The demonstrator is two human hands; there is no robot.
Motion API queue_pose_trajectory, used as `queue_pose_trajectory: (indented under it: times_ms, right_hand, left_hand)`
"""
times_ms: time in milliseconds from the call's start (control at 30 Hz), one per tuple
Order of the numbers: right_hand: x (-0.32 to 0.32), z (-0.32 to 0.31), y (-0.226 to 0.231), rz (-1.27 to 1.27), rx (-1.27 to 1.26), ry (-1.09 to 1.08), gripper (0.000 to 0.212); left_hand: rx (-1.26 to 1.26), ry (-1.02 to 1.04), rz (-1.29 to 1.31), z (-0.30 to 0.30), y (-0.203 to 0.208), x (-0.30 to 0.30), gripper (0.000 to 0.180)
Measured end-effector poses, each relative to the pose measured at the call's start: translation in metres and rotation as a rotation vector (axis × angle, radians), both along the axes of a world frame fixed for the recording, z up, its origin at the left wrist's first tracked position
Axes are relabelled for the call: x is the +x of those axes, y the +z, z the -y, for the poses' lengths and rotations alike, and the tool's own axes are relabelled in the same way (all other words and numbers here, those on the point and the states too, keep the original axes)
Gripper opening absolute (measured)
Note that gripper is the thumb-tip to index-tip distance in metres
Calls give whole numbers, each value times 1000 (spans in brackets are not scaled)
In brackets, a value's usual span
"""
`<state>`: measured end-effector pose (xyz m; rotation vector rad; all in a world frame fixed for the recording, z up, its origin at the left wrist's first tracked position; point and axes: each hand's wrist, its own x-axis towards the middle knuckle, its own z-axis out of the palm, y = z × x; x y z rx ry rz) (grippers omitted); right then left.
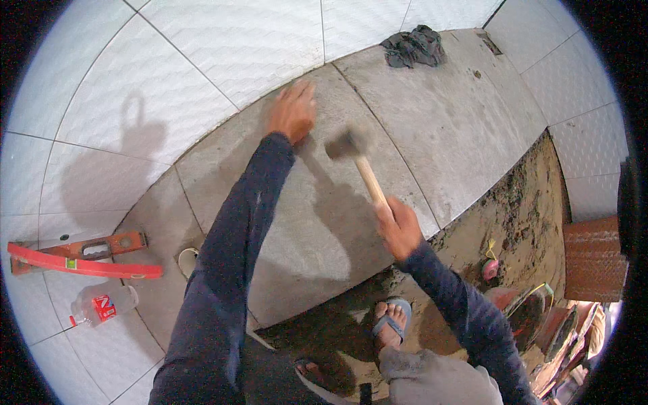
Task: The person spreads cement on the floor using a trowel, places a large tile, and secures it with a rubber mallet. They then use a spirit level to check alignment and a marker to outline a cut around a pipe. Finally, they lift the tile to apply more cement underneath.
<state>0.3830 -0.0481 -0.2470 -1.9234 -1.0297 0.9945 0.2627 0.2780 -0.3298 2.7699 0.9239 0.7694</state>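
My right hand point(401, 228) is closed round the wooden handle of a mallet point(370, 177). Its dark head, smeared by motion, hangs over a large grey floor tile point(317, 223) and casts a shadow there. Stretched far forward, my left hand point(293, 112) lies over the same tile near the wall, its fingers extended and slightly blurred. Nothing shows in that hand. The joint with the neighbouring grey tile point(445, 128) runs to the right of the mallet head.
White wall tiles point(169, 61) rise behind. A red spirit level point(84, 262) and a plastic bottle point(104, 304) are at left. A dark crumpled bag point(413, 47) lies at the back. Bare sandy ground point(520, 209) borders the tiles; a pink string reel point(491, 270) and bucket point(526, 310) are at right.
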Motion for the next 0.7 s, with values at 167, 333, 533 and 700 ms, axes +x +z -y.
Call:
queue_pose_trajectory:
  times_ms: [167,333,533,700]
  right_hand:
    - [31,100,-8,-92,-81,-174,36]
    - [115,201,-36,279,-68,-672,38]
    - [148,255,-57,769,-454,-763,49]
    - [188,43,-9,974,173,-362,56]
  left_hand:
    - [138,67,-193,-19,-16,73,52]
    - [-192,-819,-52,140,4,78,55]
    - [-132,298,-269,74,24,-27,61]
    - [-34,492,-399,59,13,-41,64]
